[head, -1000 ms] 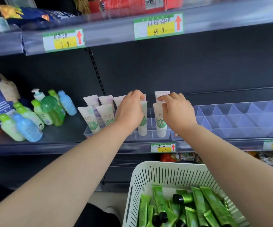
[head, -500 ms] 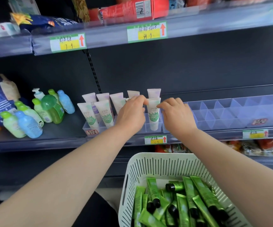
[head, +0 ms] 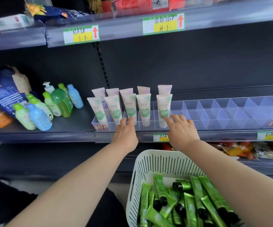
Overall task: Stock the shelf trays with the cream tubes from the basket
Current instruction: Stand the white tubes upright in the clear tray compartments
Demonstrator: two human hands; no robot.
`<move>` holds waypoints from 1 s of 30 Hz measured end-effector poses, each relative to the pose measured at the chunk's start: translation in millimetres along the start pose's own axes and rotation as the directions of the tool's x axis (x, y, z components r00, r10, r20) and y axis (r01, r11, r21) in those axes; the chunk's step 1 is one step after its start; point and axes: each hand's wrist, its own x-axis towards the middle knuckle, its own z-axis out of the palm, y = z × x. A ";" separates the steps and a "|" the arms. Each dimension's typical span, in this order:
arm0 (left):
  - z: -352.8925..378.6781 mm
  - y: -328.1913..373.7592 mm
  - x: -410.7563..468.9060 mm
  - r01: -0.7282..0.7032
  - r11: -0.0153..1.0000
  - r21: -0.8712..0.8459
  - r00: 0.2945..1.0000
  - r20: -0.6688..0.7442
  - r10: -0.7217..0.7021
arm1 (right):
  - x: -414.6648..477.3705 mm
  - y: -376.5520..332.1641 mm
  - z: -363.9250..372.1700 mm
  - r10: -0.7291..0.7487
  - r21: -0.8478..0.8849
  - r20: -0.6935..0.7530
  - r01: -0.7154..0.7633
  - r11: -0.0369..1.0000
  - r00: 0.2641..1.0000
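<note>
At tray point(head: 214, 115) front, hands point(head: 126, 136) point(head: 181, 131) lowered off tubes point(head: 144, 110), apparently empty

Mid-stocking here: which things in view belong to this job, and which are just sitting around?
Job: green cream tubes, white basket, clear shelf trays, white tubes standing in the trays.
Not the job: lotion bottles, blue bag, snack packets on the lower shelf, red box on the top shelf.

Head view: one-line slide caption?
Left hand and right hand, open, at white cream tubes standing in the clear shelf tray; white basket of green tubes below.
</note>
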 end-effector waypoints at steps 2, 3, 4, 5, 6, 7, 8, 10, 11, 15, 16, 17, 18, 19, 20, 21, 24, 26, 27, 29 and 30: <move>1.3 -5.1 4.1 0.013 1.000 -0.002 1.000 0.019 -0.013 | 0.9 -1.8 3.9 0.000 0.019 0.035 -0.001 1.000 0.999; 2.3 -7.3 6.0 0.017 1.000 0.000 1.000 0.023 -0.017 | 1.1 -2.7 5.5 -0.001 0.032 0.047 0.000 0.999 0.999; 3.5 -9.1 7.8 0.020 1.000 0.000 0.999 0.026 -0.020 | 1.2 -3.6 6.7 -0.003 0.048 0.057 0.000 0.999 0.998; 4.4 -10.8 9.5 0.023 1.000 -0.007 0.999 0.029 -0.023 | 1.4 -4.3 7.4 -0.004 0.064 0.064 0.000 0.998 0.998; 5.2 -12.2 11.0 0.027 1.000 -0.015 0.999 0.031 -0.027 | 1.8 -4.6 7.6 -0.003 0.076 0.067 -0.002 0.997 0.998; 5.7 -13.4 12.3 0.032 0.999 -0.020 0.999 0.030 -0.031 | 2.5 -5.0 7.6 -0.003 0.083 0.069 -0.002 0.997 0.998; 6.1 -14.4 13.4 0.034 0.999 -0.020 0.999 0.026 -0.033 | 3.2 -5.5 7.6 -0.005 0.085 0.071 -0.002 0.996 0.997; 6.9 -14.9 14.8 0.036 0.999 -0.008 0.999 0.017 -0.035 | 4.6 -7.3 7.9 -0.011 0.084 0.074 0.004 0.996 0.997; 7.3 -15.0 15.2 0.037 0.999 -0.002 0.999 0.012 -0.037 | 5.4 -8.8 8.3 -0.012 0.081 0.070 0.007 0.997 0.997; 5.9 -15.6 16.5 0.061 0.998 -0.002 0.998 -0.009 -0.061 | 6.8 -15.8 11.7 -0.008 0.032 0.058 0.006 0.999 0.998; 4.8 -16.3 16.9 0.068 0.998 -0.006 0.998 -0.012 -0.069 | 6.6 -17.2 12.6 -0.007 0.006 0.055 0.007 1.000 0.998; 3.7 -17.2 17.4 0.071 0.997 -0.007 0.997 -0.013 -0.072 | 6.3 -18.7 13.2 -0.004 -0.020 0.051 0.005 1.000 0.999; 2.7 -18.3 18.0 0.071 0.997 -0.006 0.997 -0.014 -0.071 | 6.0 -20.7 13.6 0.000 -0.043 0.047 0.002 0.999 0.999; 1.9 -19.2 18.7 0.070 0.998 -0.005 0.997 -0.015 -0.070 | 6.1 -23.3 13.7 0.001 -0.058 0.044 0.001 0.998 0.999; 1.0 -19.9 19.3 0.070 0.998 -0.005 0.997 -0.014 -0.070 | 6.6 -26.7 13.8 -0.004 -0.064 0.043 0.007 0.998 0.999; 0.2 -20.5 19.9 0.070 0.998 -0.005 0.997 -0.013 -0.070 | 7.8 -31.0 13.6 -0.015 -0.061 0.045 0.018 0.998 0.999; -2.8 -23.4 21.4 0.076 0.997 -0.003 0.997 -0.028 -0.076 | 12.2 -44.8 11.3 -0.010 -0.018 0.064 0.011 1.000 0.998; -5.2 -25.9 22.2 0.069 0.998 0.003 0.997 -0.035 -0.069 | 12.2 -49.0 10.0 0.013 -0.014 0.078 -0.011 1.000 0.997; -6.1 -26.9 22.8 0.060 0.998 0.011 0.998 -0.036 -0.060 | 11.2 -49.1 9.7 0.018 -0.025 0.080 -0.016 1.000 0.997; -7.4 -27.8 23.7 0.049 0.999 0.022 0.998 -0.037 -0.048 | 8.2 -47.8 9.7 0.019 -0.054 0.075 -0.015 0.998 0.997; -7.4 -28.0 24.2 0.048 0.998 0.026 0.998 -0.040 -0.047 | 7.2 -46.9 10.2 0.016 -0.063 0.070 -0.012 0.998 0.997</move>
